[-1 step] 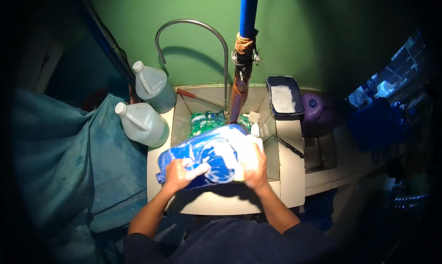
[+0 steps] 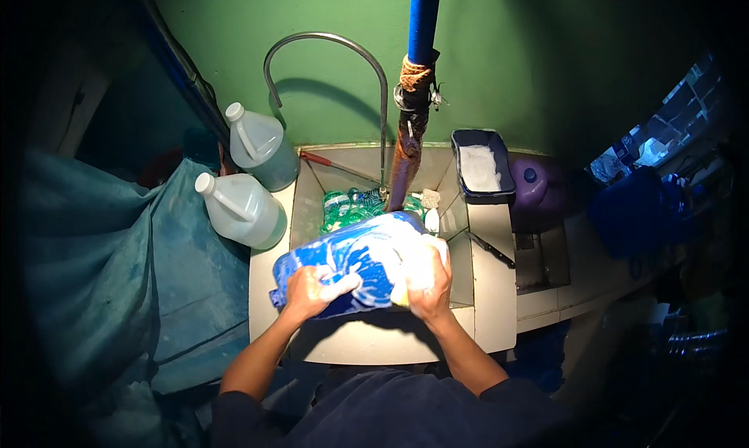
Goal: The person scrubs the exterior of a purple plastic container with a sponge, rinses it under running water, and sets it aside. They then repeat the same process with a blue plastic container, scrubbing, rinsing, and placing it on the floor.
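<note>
A large blue plastic water container (image 2: 316,254) lies tilted on its side over the front of the sink, streaked with white suds. My left hand (image 2: 310,292) grips its near left part, thumb across the soapy face, fingers partly hidden. My right hand (image 2: 431,288) is closed at the container's right end, thick with foam. A yellowish sponge (image 2: 401,293) shows at its edge, mostly covered by the hand and glare. Beneath and behind the container, the sink (image 2: 310,202) holds green netting (image 2: 343,206) and small pale pieces.
Two whitish jugs (image 2: 242,206) stand left of the sink. A curved metal faucet (image 2: 384,112) and a blue pipe (image 2: 422,19) rise behind it. On the right ledge are a dark tub (image 2: 460,167) with white foam and a black-handled knife (image 2: 493,250). A purple container (image 2: 532,189) stands farther right.
The blue container has shifted slightly to the right, with my left hand moving along. My right hand has slid a little toward the left and nearer. Everything else stays in place.
</note>
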### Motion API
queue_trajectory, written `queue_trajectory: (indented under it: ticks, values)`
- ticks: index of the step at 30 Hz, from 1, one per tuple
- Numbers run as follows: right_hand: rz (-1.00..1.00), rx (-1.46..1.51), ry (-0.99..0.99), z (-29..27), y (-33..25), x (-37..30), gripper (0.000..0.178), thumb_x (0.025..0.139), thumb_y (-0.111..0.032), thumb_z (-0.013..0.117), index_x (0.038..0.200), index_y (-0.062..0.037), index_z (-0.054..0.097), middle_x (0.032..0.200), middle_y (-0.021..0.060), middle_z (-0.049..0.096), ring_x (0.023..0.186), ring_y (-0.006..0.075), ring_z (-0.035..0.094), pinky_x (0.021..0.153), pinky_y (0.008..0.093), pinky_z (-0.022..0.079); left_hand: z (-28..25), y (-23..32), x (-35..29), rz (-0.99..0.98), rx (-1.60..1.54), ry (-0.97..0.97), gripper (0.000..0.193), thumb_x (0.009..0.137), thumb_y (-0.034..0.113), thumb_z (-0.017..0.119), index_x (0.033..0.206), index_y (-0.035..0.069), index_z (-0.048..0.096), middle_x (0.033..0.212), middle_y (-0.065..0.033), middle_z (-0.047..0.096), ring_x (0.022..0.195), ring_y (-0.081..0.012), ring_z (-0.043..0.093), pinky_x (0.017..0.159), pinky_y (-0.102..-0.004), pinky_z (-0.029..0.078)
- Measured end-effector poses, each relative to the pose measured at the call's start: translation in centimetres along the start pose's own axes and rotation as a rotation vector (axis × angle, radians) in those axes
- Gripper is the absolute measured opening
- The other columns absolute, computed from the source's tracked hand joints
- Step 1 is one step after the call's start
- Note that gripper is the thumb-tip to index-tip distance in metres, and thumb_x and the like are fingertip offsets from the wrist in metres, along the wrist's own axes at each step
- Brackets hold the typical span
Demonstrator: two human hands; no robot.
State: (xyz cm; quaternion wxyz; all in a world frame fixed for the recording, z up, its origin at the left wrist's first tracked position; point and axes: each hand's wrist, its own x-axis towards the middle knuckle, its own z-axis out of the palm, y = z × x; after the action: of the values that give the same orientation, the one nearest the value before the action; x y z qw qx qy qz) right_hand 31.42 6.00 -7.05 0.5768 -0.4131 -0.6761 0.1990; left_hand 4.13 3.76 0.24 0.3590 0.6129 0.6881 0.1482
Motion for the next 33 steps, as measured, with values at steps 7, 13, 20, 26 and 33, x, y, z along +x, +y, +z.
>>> queue_trajectory:
  ticks: [7, 13, 20, 26, 33]
  values:
    - [0.294, -0.604, -0.015, -6.8, 10.4, 13.0, 0.052, 0.088, -0.018, 0.067, 0.135, -0.0010, 0.054, 0.126, 0.0244, 0.063, 0.120, 0.0404, 0.058, 0.101, 0.0427, 0.047, 7.7, -1.0, 9.2, 0.133, 0.279, 0.045, 0.084, 0.067, 0.083, 0.065, 0.079, 0.000, 0.074, 0.081, -0.0250, 0.071, 0.080, -0.0439, 0.069, 0.073, -0.0527, 0.053]
    - [0.148, -0.581, -0.841, -5.2, 11.8, 13.9, 0.108, 0.077, -0.061, 0.074, 0.155, -0.0040, 0.029, 0.158, 0.0248, 0.033, 0.150, 0.0376, 0.023, 0.120, 0.0420, 0.024, 8.7, -0.6, 13.6, 0.526, 0.077, 0.211, 0.055, 0.078, 0.060, 0.070, 0.088, 0.006, 0.074, 0.093, -0.0147, 0.071, 0.105, -0.0334, 0.065, 0.105, -0.0550, 0.037]
    - [0.886, 0.027, -1.064, 10.4, 11.1, 12.4, 0.059, 0.089, -0.058, 0.065, 0.113, -0.0033, 0.061, 0.109, 0.0061, 0.063, 0.102, 0.0225, 0.056, 0.091, 0.0379, 0.045, 11.1, -7.8, 13.3, 0.357, -0.261, 0.587, 0.045, 0.097, 0.021, 0.050, 0.135, -0.002, 0.050, 0.136, -0.0277, 0.048, 0.128, -0.0435, 0.047, 0.111, -0.0493, 0.036]
    - [0.341, 0.085, -0.695, 16.9, 7.3, 9.2, 0.052, 0.094, -0.051, 0.059, 0.114, -0.0036, 0.064, 0.115, 0.0205, 0.069, 0.112, 0.0356, 0.064, 0.096, 0.0450, 0.048, 8.8, -8.7, 15.5, 0.390, 0.494, 0.028, 0.026, 0.087, 0.016, 0.057, 0.108, 0.007, 0.069, 0.107, -0.0137, 0.071, 0.106, -0.0327, 0.064, 0.093, -0.0457, 0.049]
    - [0.585, -0.171, -0.234, 15.1, 6.9, 4.6, 0.047, 0.093, -0.050, 0.065, 0.099, -0.0033, 0.067, 0.097, 0.0174, 0.070, 0.094, 0.0365, 0.065, 0.087, 0.0461, 0.049, 5.6, -5.4, 15.0, 0.603, 0.276, 0.148, 0.054, 0.092, 0.046, 0.050, 0.122, 0.002, 0.056, 0.111, -0.0226, 0.068, 0.103, -0.0434, 0.064, 0.091, -0.0531, 0.049]
